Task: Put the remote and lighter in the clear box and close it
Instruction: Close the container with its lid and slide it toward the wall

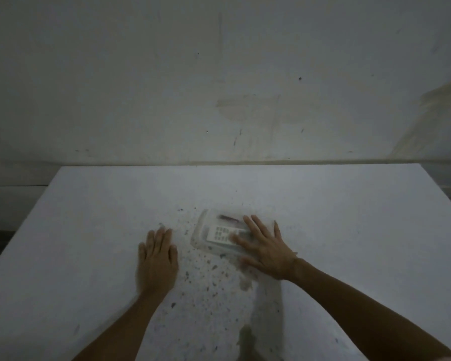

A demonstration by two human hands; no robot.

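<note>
The clear box (202, 231) lies on the white table (89, 230), a little right of centre. Inside it I see the white remote (219, 234) with its button grid and, behind that, the dark reddish lighter (228, 218). A clear lid seems to cover the box, though the picture is dim and blurred. My right hand (266, 247) rests flat with spread fingers on the box's right half and hides that end. My left hand (156, 254) lies flat on the table to the left of the box, apart from it, holding nothing.
Dark specks and stains are scattered over the table (208, 280) around and in front of the box. A marked, pale wall (219, 87) rises right behind the table's far edge. The table's left edge runs diagonally at the left.
</note>
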